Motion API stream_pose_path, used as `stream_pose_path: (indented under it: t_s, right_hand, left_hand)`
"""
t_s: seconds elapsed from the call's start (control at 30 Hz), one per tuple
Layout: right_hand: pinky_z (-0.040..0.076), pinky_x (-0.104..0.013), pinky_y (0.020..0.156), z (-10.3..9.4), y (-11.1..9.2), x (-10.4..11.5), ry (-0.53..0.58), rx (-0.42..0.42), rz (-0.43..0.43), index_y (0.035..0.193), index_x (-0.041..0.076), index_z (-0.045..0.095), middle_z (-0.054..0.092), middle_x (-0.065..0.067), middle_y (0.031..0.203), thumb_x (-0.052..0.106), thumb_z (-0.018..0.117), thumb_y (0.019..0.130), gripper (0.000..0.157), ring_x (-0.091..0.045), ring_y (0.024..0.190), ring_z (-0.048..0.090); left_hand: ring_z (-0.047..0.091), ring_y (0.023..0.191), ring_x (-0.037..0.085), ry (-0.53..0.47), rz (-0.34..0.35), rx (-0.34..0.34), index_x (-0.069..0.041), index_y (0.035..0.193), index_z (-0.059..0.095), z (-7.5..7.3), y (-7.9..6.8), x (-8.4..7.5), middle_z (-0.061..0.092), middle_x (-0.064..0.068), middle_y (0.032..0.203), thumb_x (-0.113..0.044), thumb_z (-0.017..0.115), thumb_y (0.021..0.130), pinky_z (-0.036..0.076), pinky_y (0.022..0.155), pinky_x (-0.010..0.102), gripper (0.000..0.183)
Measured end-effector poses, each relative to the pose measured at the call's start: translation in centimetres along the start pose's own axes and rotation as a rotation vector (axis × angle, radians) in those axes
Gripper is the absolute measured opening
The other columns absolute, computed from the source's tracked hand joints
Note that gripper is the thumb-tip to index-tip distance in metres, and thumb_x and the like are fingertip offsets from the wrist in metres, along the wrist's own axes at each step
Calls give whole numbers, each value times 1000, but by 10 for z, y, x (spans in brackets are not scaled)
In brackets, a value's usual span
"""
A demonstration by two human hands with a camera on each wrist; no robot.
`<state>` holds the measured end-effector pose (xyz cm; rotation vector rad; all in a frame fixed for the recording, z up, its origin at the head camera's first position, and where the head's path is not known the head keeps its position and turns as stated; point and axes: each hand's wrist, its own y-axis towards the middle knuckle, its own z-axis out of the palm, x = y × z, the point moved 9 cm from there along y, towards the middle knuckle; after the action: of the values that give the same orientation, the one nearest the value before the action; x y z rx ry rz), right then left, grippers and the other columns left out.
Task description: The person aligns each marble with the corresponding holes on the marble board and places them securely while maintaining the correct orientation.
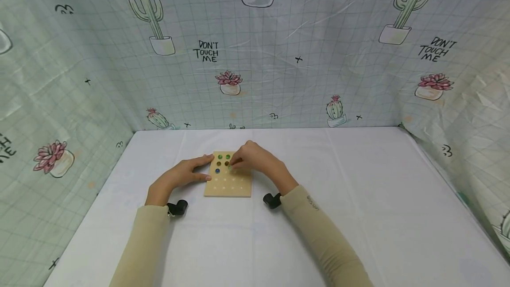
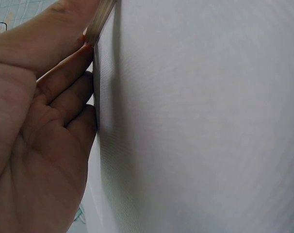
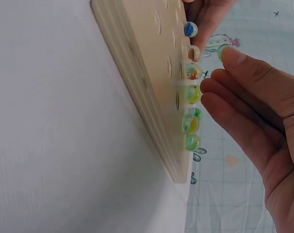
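Observation:
A square wooden board [image 1: 228, 191] with rows of round hollows lies flat on the table. Green, amber-looking and blue glass marbles [image 3: 191, 94] sit in hollows on its far left part. My left hand [image 1: 181, 175] rests at the board's left side, its thumb and forefinger stretched out and touching the edge. Above the board, my right hand [image 1: 255, 159] pinches a greenish glass marble [image 3: 221, 52] between thumb and fingertips. In the right wrist view that marble is apart from the board and mostly hidden behind the thumb.
A white cloth [image 1: 318, 216] covers the table under the board. Behind the table's back edge hangs a curtain [image 1: 279, 92] printed with cacti, and it continues along both sides. A small black camera [image 1: 272, 201] is strapped to the right wrist, another [image 1: 178, 207] to the left.

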<state>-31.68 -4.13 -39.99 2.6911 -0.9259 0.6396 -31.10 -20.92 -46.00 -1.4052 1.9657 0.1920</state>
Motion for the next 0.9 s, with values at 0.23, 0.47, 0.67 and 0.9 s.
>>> stream_pose_path:
  t_s: [0.23,0.47,0.67,0.9]
  right_hand:
    - [55,-16,80,9,11,7,-53,53,13,104,12,83,79,3,100,19,77,93,15,-6,89,71]
    - [55,-17,79,16,18,6,-34,96,56,103,13,83,79,4,99,22,78,91,16,-5,87,69]
    - [54,-16,77,16,20,3,-53,101,90,103,14,83,78,5,97,24,79,91,16,-2,84,67]
    - [55,-17,78,16,21,0,-50,108,100,103,14,83,78,4,99,23,80,90,16,-3,87,69]
  left_hand:
    - [21,154,36,10,5,3,-21,160,37,0,-1,-1,26,13,166,-42,76,89,21,123,57,83]
    - [21,153,36,11,19,7,-20,160,36,-1,-3,-4,27,13,165,-41,76,90,21,123,58,83]
    - [21,154,36,25,27,9,-20,160,35,-2,-1,-3,27,12,166,-42,75,90,21,123,57,83]
    - [21,154,36,12,21,16,-19,160,35,-2,0,-2,26,12,166,-44,75,90,21,123,58,85]
